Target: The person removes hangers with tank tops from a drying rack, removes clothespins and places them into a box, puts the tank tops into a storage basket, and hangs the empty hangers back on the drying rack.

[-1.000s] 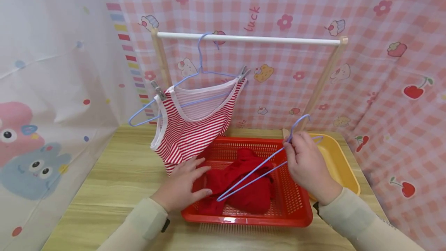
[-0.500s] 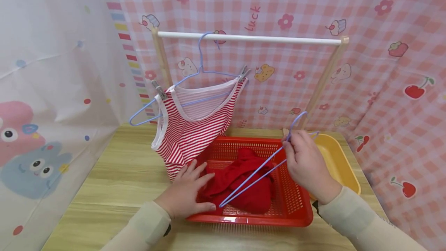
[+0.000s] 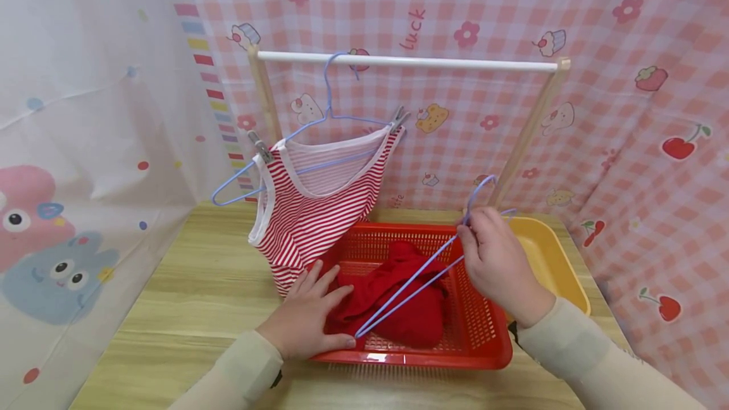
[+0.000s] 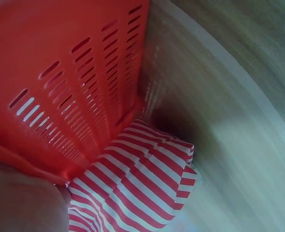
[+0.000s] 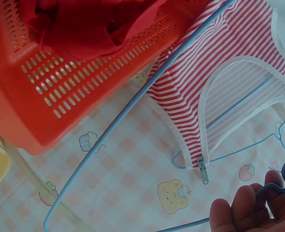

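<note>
My right hand [image 3: 501, 264] grips a blue wire hanger [image 3: 410, 280] just below its hook, holding it slanted above the red basket [image 3: 484, 353]. A crumpled red garment [image 3: 412, 315] lies inside the basket, under the hanger. My left hand [image 3: 307, 318] spreads its fingers over the basket's left rim, beside the lower part of a red-and-white striped tank top [image 3: 319, 226]. The hanger's lower end comes close to the left thumb; whether they touch I cannot tell. In the right wrist view, curled fingers [image 5: 244, 205] wrap the wire hanger [image 5: 133, 104].
The tank top hangs from another blue hanger [image 3: 327, 90] on a white rail [image 3: 455, 65] with wooden posts, fastened by grey clothespins [image 3: 398, 120]. A yellow tray [image 3: 549, 264] sits right of the basket on the wooden table [image 3: 188, 283]. Patterned cloth stands behind.
My left hand has shifted slightly right and down over the basket's rim. My right hand has moved a little left and up with the hanger, whose hook now stands further left.
</note>
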The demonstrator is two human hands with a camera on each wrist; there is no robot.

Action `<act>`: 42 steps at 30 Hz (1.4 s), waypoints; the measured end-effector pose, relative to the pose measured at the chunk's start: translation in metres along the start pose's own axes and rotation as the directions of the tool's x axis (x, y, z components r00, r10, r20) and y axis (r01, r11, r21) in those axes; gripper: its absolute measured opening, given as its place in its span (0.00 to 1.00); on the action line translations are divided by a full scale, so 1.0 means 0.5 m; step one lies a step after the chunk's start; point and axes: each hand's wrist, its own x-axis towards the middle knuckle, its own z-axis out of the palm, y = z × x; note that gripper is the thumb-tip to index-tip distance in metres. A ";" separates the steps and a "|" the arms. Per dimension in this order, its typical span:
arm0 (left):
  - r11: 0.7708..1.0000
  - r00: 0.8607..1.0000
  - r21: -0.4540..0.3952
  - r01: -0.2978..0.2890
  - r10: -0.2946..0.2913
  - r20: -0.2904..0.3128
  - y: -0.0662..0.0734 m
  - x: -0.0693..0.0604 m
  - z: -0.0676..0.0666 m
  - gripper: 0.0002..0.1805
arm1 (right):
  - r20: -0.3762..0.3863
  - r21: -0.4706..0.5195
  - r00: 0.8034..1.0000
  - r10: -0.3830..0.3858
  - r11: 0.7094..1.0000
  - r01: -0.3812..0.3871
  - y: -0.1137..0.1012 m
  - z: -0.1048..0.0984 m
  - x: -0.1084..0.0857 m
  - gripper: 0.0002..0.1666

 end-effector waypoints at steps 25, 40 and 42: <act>1.000 1.000 0.026 0.002 -0.002 -0.021 0.000 -0.004 0.003 0.47 | 0.039 0.002 0.998 -0.045 0.999 0.045 -0.040 -0.012 0.085 0.10; 0.999 1.000 0.035 0.011 -0.010 -0.022 0.000 -0.003 0.005 0.50 | 0.020 0.033 0.996 -0.091 0.995 0.090 -0.073 -0.009 0.115 0.10; 0.999 1.000 0.040 0.005 -0.004 -0.025 0.000 -0.003 0.005 0.49 | 0.015 0.033 0.995 -0.095 0.995 0.095 -0.075 -0.008 0.119 0.10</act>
